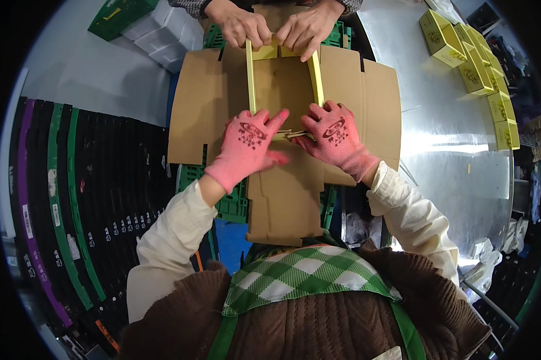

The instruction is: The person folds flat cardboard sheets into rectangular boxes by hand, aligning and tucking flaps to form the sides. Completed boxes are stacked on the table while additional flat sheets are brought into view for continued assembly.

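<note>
My pink-gloved left hand (246,144) is spread at the near-left corner of the yellow carton (315,79); my right hand (335,135) pinches its near edge. The carton stands on brown cardboard (375,108). A co-worker's hands (240,24) hold its far end. To its right, yellow boxes (476,74) line the counter (435,144).

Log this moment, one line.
left hand: open, near-left corner of yellow carton | right hand: near-right corner | co-worker's hands: far end | beneath: open cardboard box
</note>
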Demonstrator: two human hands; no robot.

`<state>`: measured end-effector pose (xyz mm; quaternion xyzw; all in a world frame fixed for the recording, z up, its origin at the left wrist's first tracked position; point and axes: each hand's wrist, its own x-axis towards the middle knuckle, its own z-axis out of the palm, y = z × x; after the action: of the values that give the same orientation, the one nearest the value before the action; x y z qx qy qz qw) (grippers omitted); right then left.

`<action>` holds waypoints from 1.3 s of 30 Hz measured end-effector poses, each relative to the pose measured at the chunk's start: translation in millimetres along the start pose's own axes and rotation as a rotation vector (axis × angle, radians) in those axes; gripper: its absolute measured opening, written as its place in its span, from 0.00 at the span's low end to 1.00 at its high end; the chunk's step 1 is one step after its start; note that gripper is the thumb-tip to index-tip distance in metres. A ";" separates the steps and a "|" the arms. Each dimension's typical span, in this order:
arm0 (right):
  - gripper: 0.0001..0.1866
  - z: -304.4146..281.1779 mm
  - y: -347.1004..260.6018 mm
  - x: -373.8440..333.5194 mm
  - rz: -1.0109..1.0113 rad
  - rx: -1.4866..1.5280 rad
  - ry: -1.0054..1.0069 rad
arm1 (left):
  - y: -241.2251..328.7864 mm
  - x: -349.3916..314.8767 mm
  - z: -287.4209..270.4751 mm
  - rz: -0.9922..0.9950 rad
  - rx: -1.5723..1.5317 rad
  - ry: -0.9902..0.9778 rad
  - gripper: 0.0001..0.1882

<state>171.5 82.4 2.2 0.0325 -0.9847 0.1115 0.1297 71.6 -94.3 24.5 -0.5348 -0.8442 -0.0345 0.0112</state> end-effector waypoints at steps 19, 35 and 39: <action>0.31 6.9 0.9 -107.7 -0.379 0.153 0.101 | 1.0 4.4 28.8 -0.120 -0.088 0.136 0.17; 0.28 14.9 8.5 -8.1 0.168 0.384 0.536 | 35.0 22.1 57.3 -0.242 -1.459 0.862 0.25; 0.38 -23.7 29.0 -11.0 -0.103 0.083 0.047 | 26.0 19.3 41.1 -0.222 -0.324 0.701 0.18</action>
<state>185.2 116.5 15.5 0.0858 -0.9730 0.1462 0.1568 87.6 -62.9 -14.2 -0.3910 -0.8256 -0.3483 0.2101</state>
